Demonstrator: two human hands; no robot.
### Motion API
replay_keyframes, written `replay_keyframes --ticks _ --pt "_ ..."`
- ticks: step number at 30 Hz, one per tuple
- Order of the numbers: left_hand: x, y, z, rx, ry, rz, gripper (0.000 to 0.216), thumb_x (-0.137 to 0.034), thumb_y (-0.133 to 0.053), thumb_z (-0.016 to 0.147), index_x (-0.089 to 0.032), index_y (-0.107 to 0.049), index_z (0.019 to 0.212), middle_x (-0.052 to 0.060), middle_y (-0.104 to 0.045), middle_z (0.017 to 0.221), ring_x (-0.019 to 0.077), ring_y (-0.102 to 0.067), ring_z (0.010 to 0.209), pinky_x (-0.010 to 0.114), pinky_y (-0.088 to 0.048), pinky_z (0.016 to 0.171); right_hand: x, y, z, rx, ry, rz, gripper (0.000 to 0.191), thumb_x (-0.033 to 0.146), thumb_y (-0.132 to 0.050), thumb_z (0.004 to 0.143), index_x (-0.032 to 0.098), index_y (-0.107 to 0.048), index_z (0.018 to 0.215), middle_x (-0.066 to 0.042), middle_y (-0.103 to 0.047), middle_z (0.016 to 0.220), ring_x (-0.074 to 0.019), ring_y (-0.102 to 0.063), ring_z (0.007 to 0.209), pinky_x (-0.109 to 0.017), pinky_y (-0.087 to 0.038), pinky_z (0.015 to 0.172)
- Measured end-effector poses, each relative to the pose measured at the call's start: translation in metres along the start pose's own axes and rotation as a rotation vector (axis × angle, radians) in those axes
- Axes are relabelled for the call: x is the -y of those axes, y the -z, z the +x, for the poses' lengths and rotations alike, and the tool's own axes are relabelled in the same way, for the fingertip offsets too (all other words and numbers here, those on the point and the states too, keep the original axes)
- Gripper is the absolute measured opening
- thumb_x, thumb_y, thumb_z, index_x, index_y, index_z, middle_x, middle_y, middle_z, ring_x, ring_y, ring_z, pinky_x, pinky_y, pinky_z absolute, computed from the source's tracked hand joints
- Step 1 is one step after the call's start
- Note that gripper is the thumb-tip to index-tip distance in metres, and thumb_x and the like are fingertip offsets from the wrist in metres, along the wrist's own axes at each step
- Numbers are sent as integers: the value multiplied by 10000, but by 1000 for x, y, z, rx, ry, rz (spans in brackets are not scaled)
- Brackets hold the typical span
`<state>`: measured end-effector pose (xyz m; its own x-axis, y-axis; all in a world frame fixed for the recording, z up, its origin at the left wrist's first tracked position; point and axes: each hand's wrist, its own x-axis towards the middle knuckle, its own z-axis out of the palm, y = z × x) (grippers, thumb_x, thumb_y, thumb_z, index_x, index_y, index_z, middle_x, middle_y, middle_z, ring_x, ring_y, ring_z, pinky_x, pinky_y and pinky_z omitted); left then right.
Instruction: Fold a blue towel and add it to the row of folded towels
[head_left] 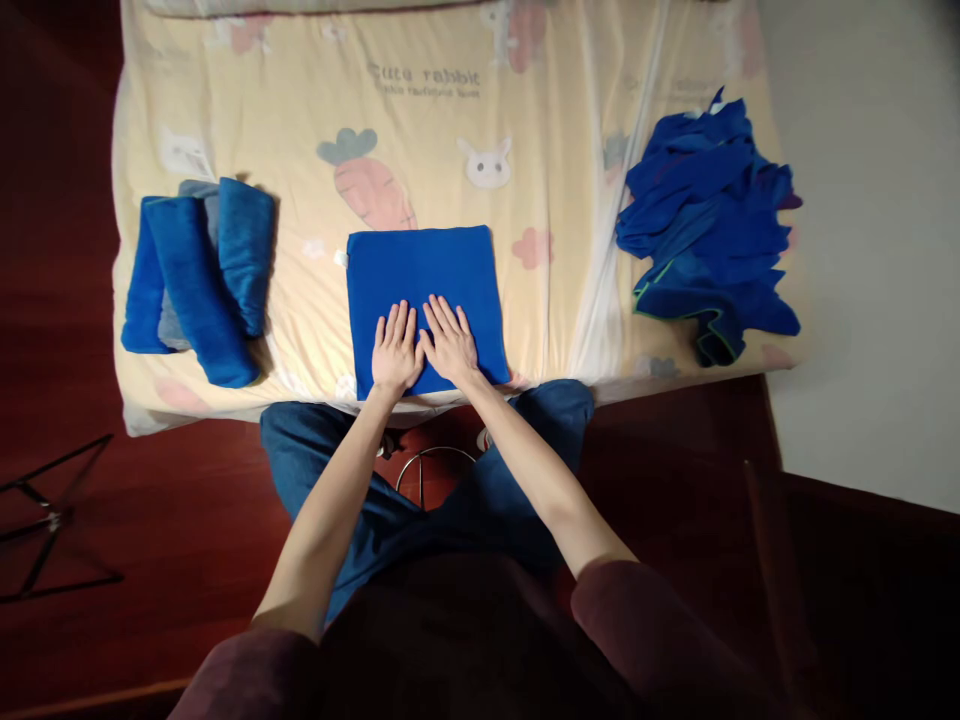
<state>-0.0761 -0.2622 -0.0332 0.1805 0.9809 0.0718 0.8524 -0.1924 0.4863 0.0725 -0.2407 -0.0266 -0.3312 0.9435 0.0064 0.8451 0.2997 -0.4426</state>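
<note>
A blue towel (420, 270), folded into a flat square, lies on the bed's near edge in front of me. My left hand (397, 352) and my right hand (448, 340) both rest flat on its near half, side by side, fingers stretched out and pointing away from me. Neither hand holds anything.
The bed (525, 120) has a yellow sheet printed with carrots and rabbits. Several rolled blue and grey towels (199, 275) lie at its left. A loose heap of blue towels (709, 230) sits at its right. My knees and a stool's metal ring (427, 465) are below.
</note>
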Motion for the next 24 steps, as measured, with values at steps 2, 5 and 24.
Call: replay_keyframes --ticks 2,5,24 --pt "6 8 -10 -7 21 -13 665 -412 -302 1048 -120 -340 1644 132 -236 1731 273 -159 1634 553 -110 1341 -13 6 -9 -5 -33 -23 619 340 -311 1083 116 -317 1660 -94 -230 1747 -222 -161 1646 -511 -97 1362" --pt "19 17 -30 -16 39 1 670 -419 -297 1050 -128 -322 1652 123 -223 1738 269 -147 1637 545 -102 1342 -34 13 -25 -31 -77 -62 637 369 -300 1089 98 -291 1666 -117 -221 1748 -230 -151 1648 -520 -98 1358" --pt "103 96 -141 163 -47 67 709 -485 -501 935 -171 -445 1568 167 -363 1685 337 -301 1588 538 -310 1288 -107 65 -158 -162 57 62 544 321 -515 990 233 -580 1522 -102 -491 1616 -263 -442 1534 -498 -398 1289"
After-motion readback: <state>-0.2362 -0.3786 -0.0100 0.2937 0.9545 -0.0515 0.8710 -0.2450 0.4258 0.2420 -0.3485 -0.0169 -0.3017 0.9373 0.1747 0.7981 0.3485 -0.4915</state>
